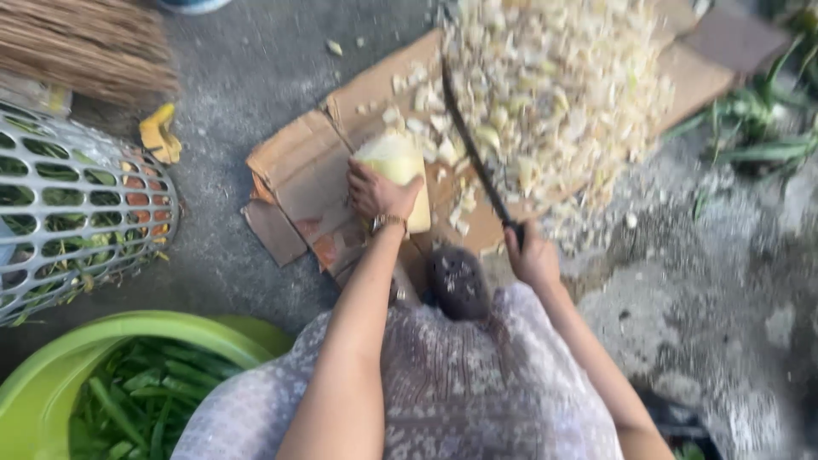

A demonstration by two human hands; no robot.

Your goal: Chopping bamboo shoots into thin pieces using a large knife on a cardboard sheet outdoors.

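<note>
My left hand (379, 192) grips a thick pale yellow stalk piece (394, 159) that lies on flattened brown cardboard (298, 166) on the ground. My right hand (530, 255) holds the handle of a long dark knife (473, 149), whose blade reaches up over the cardboard just right of the stalk. A big heap of chopped pale pieces (554, 94) covers the cardboard beyond the blade. A watch sits on my left wrist.
A white plastic lattice basket (77, 213) lies on its side at left. A green basin (51, 375) with green stalks stands at the lower left. A straw broom (85, 47) is at top left, and green leaves (758, 128) lie at right on the rough concrete.
</note>
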